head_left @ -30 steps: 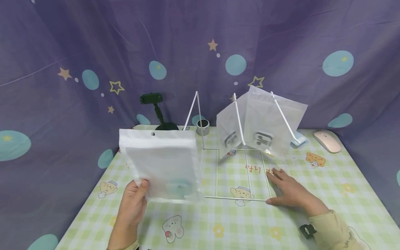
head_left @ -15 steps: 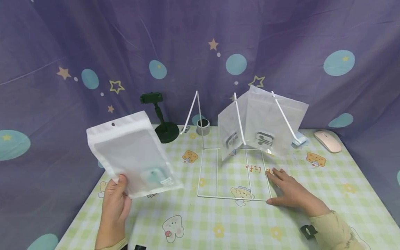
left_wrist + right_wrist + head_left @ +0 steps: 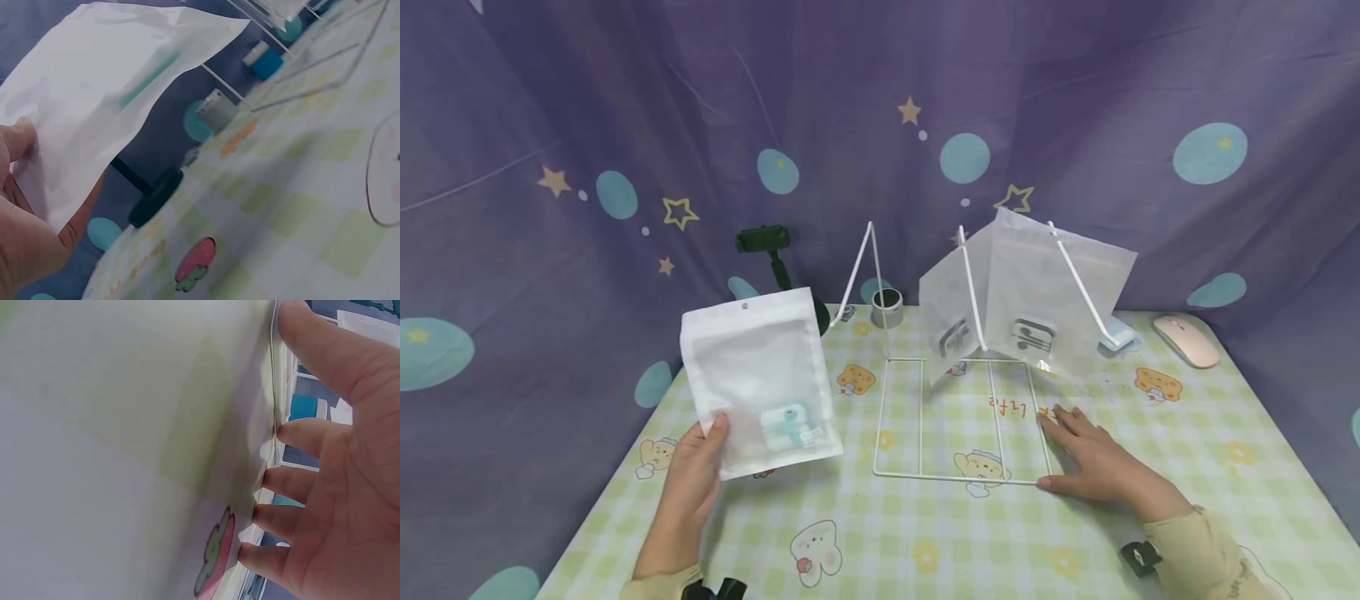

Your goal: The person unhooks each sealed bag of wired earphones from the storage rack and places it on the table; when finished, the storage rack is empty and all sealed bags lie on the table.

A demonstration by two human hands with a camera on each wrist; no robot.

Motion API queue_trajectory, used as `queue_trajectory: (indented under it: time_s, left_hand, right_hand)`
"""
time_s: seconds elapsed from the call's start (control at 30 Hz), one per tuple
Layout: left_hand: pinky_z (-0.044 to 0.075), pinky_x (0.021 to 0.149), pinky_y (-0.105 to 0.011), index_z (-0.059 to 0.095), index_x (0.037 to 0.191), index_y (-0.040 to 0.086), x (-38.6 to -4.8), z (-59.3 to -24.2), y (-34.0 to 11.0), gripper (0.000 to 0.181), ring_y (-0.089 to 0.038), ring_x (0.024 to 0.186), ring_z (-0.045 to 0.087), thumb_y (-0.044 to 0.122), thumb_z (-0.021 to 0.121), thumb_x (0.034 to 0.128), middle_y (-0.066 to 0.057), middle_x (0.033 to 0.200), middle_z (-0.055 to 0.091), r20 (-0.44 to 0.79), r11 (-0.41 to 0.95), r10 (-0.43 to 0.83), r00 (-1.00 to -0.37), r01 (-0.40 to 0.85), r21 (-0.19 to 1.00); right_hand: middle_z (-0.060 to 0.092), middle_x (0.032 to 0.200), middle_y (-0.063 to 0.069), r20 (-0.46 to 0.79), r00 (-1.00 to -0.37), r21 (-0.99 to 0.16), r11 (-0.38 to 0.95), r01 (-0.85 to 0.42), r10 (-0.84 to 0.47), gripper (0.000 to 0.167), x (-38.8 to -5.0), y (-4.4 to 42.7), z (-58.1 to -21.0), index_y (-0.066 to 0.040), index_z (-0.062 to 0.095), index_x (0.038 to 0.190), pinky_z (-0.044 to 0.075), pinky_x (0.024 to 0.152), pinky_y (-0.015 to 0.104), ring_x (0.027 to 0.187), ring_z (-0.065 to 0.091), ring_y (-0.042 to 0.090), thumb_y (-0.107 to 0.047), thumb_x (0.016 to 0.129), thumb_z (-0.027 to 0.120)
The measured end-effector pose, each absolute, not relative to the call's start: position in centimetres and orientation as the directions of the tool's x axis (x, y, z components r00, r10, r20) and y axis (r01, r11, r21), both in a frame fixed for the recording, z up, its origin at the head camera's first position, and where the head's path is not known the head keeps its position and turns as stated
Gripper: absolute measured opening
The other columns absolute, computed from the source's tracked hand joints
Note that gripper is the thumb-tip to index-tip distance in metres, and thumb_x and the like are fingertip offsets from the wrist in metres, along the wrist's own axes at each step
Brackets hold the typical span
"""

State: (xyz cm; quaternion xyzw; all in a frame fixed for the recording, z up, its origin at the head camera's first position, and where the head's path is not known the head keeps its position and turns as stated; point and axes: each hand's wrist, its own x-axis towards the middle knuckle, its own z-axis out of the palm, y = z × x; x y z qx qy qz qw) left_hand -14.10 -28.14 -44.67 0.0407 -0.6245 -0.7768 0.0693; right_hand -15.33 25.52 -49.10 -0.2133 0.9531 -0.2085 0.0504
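Observation:
My left hand (image 3: 688, 475) pinches the lower left edge of a white pouch (image 3: 752, 358), thumb on its front; a teal and white item shows through near its bottom. In the left wrist view the pouch (image 3: 94, 81) is held above the table. A white wire rack (image 3: 955, 477) stands right of it, its prongs slanting up. Two translucent pouches (image 3: 955, 292) (image 3: 1052, 283) hang on the middle and right prongs, dark-outlined pictures near their bottoms. My right hand (image 3: 1101, 462) rests with spread fingers on the table, thumb and fingertips at the rack's right base wire.
At the back stand a dark green phone stand (image 3: 763, 239), partly behind the held pouch, and a silver cylinder (image 3: 887, 308). A light blue item (image 3: 1117, 335) and a pink mouse (image 3: 1186, 340) lie at the back right. A patterned curtain (image 3: 850, 83) hangs behind the checked cloth (image 3: 985, 542).
The held pouch first swung left and tilted, then came back a little right and more upright, its teal item now clearer. My right hand and the rack have stayed in place.

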Motion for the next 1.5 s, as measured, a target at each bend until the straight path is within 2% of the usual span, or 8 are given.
queue_trajectory:
  time_s: [0.17, 0.43, 0.73, 0.9, 1.03, 1.3, 1.4, 1.5]
  left_hand:
    - [0.052, 0.075, -0.026, 0.067, 0.102, 0.025, -15.3, -45.6, -28.2, 0.018, -0.009, 0.087, 0.061, 0.034, 0.052, 0.1011, 0.008, 0.093, 0.065, -0.119, -0.1, -0.136, -0.984, -0.105, 0.989]
    - [0.054, 0.071, -0.029, 0.051, 0.13, -0.005, -17.3, -47.0, -28.1, 0.052, -0.014, 0.079, 0.064, 0.038, 0.052, 0.1011, 0.002, 0.089, 0.066, -0.267, 0.076, -0.124, -0.956, -0.277, 0.958]
    - [0.053, 0.07, -0.029, 0.046, 0.135, -0.01, -18.9, -47.8, -27.7, 0.053, -0.014, 0.079, 0.063, 0.032, 0.048, 0.1037, -0.002, 0.092, 0.066, -0.286, 0.16, -0.075, -0.955, -0.295, 0.942]
    - [0.052, 0.068, -0.029, 0.048, 0.135, -0.007, -20.0, -48.5, -27.1, 0.049, -0.014, 0.075, 0.062, 0.03, 0.049, 0.1032, -0.001, 0.088, 0.065, -0.324, 0.192, -0.09, -0.942, -0.336, 0.922]
    - [0.051, 0.066, -0.029, 0.048, 0.137, -0.006, -20.4, -48.7, -26.6, 0.048, -0.014, 0.074, 0.061, 0.026, 0.052, 0.102, -0.005, 0.094, 0.066, -0.329, 0.246, -0.122, -0.936, -0.35, 0.904]
    - [0.05, 0.074, -0.031, 0.045, 0.141, -0.004, -20.6, -48.7, -26.1, 0.047, -0.03, 0.102, 0.06, 0.019, 0.051, 0.1012, -0.027, 0.135, 0.051, -0.33, 0.372, -0.188, -0.925, -0.378, 0.848]
    - [0.049, 0.087, -0.041, 0.043, 0.144, -0.002, -20.6, -48.7, -26.0, 0.048, -0.038, 0.116, 0.054, 0.017, 0.051, 0.1003, -0.027, 0.142, 0.044, -0.338, 0.399, -0.209, -0.918, -0.395, 0.827]
    - [0.039, 0.103, -0.053, 0.041, 0.145, -0.002, -20.6, -48.8, -25.9, 0.05, -0.043, 0.128, 0.044, 0.016, 0.051, 0.0992, -0.027, 0.146, 0.039, -0.324, 0.426, -0.21, -0.923, -0.384, 0.819]
  right_hand:
    - [0.027, 0.15, 0.034, -0.011, -0.904, -0.423, 0.822, -0.382, -0.426, 0.098, -15.4, 25.6, -49.2, 0.001, 0.039, 0.148, 0.024, 0.098, 0.076, 0.135, 0.02, 0.059, -0.058, 0.077, 0.074]
    - [0.027, 0.15, 0.035, -0.011, -0.904, -0.44, 0.814, -0.378, -0.426, 0.098, -15.4, 25.4, -49.2, 0.002, 0.04, 0.147, 0.024, 0.097, 0.077, 0.135, 0.019, 0.061, -0.057, 0.076, 0.075]
    - [0.028, 0.15, 0.034, -0.014, -0.907, -0.437, 0.819, -0.372, -0.42, 0.098, -15.3, 25.3, -49.3, 0.001, 0.04, 0.147, 0.024, 0.098, 0.076, 0.135, 0.02, 0.06, -0.057, 0.076, 0.076]
    - [0.028, 0.15, 0.033, -0.019, -0.908, -0.438, 0.819, -0.37, -0.42, 0.099, -15.3, 25.4, -49.5, 0.0, 0.04, 0.147, 0.024, 0.098, 0.076, 0.136, 0.02, 0.059, -0.059, 0.076, 0.074]
    - [0.029, 0.15, 0.033, -0.016, -0.909, -0.435, 0.821, -0.369, -0.417, 0.099, -15.2, 25.4, -49.6, 0.0, 0.04, 0.147, 0.024, 0.098, 0.076, 0.136, 0.021, 0.058, -0.06, 0.076, 0.074]
    - [0.027, 0.151, 0.033, -0.021, -0.909, -0.441, 0.82, -0.365, -0.416, 0.098, -15.2, 25.3, -49.1, 0.0, 0.039, 0.148, 0.023, 0.099, 0.076, 0.136, 0.02, 0.058, -0.058, 0.077, 0.074]
    - [0.027, 0.151, 0.033, -0.018, -0.91, -0.438, 0.821, -0.365, -0.414, 0.099, -15.2, 25.3, -49.1, 0.0, 0.039, 0.148, 0.022, 0.1, 0.075, 0.136, 0.02, 0.058, -0.058, 0.076, 0.074]
    - [0.027, 0.151, 0.033, -0.013, -0.91, -0.439, 0.82, -0.368, -0.415, 0.099, -15.3, 25.4, -49.0, 0.0, 0.039, 0.148, 0.022, 0.1, 0.075, 0.136, 0.02, 0.058, -0.059, 0.076, 0.074]
